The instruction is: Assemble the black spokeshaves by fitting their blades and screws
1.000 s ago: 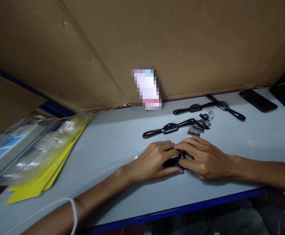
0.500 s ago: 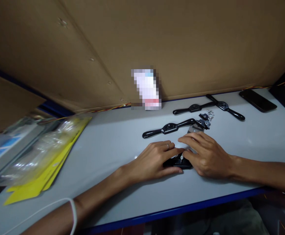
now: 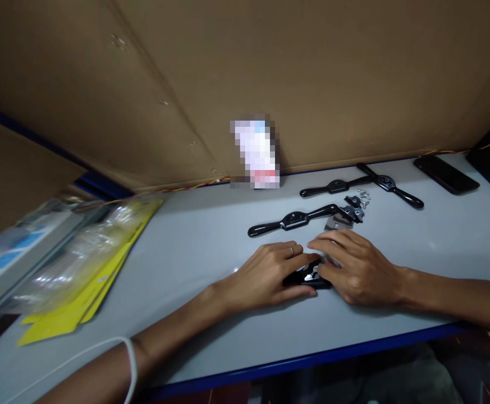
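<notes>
At the lower centre of the frame, your near tool [image 3: 323, 284] is black with silvery highlights. Above it, you have three glossy black tools [image 3: 295, 220], and silver screws [image 3: 363, 197] to their right. Your phone [image 3: 447, 174] at right is black. Your table [image 3: 186, 247] is pale blue-grey, its edge [image 3: 303, 361] deep blue. At left, note yellow sheets [image 3: 112, 278] and a white box [image 3: 15, 249] with blue blocks. Your upper panel [image 3: 333, 73] is plain brown; your cord [image 3: 132, 365], lower left, is white.
</notes>
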